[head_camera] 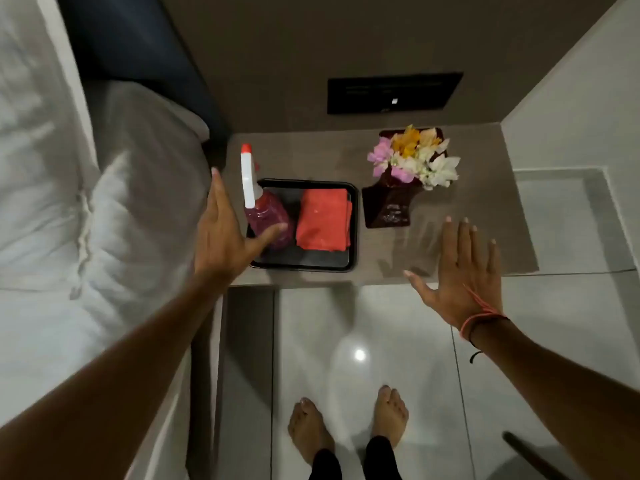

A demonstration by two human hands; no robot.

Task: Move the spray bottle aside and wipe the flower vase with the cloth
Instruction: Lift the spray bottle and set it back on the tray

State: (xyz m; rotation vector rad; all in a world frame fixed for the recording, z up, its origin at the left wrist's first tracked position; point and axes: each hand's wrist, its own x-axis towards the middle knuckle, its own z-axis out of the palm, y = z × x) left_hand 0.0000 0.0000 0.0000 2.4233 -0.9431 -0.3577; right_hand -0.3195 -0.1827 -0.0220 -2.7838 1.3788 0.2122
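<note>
Spray bottle stands just beside the open left hand.

A bedside shelf stands to the right of the bed, against the wall behind it. On the shelf's left part sits a tray; in the tray the spray bottle stands at the left and the folded cloth lies just beside it on the right. The flower vase stands on the shelf just right of the tray (apart from it, by a narrow gap). The left hand is at the tray's left edge, thumb by the bottle; the right hand is over the shelf's near edge, right of the vase and nearer
</note>
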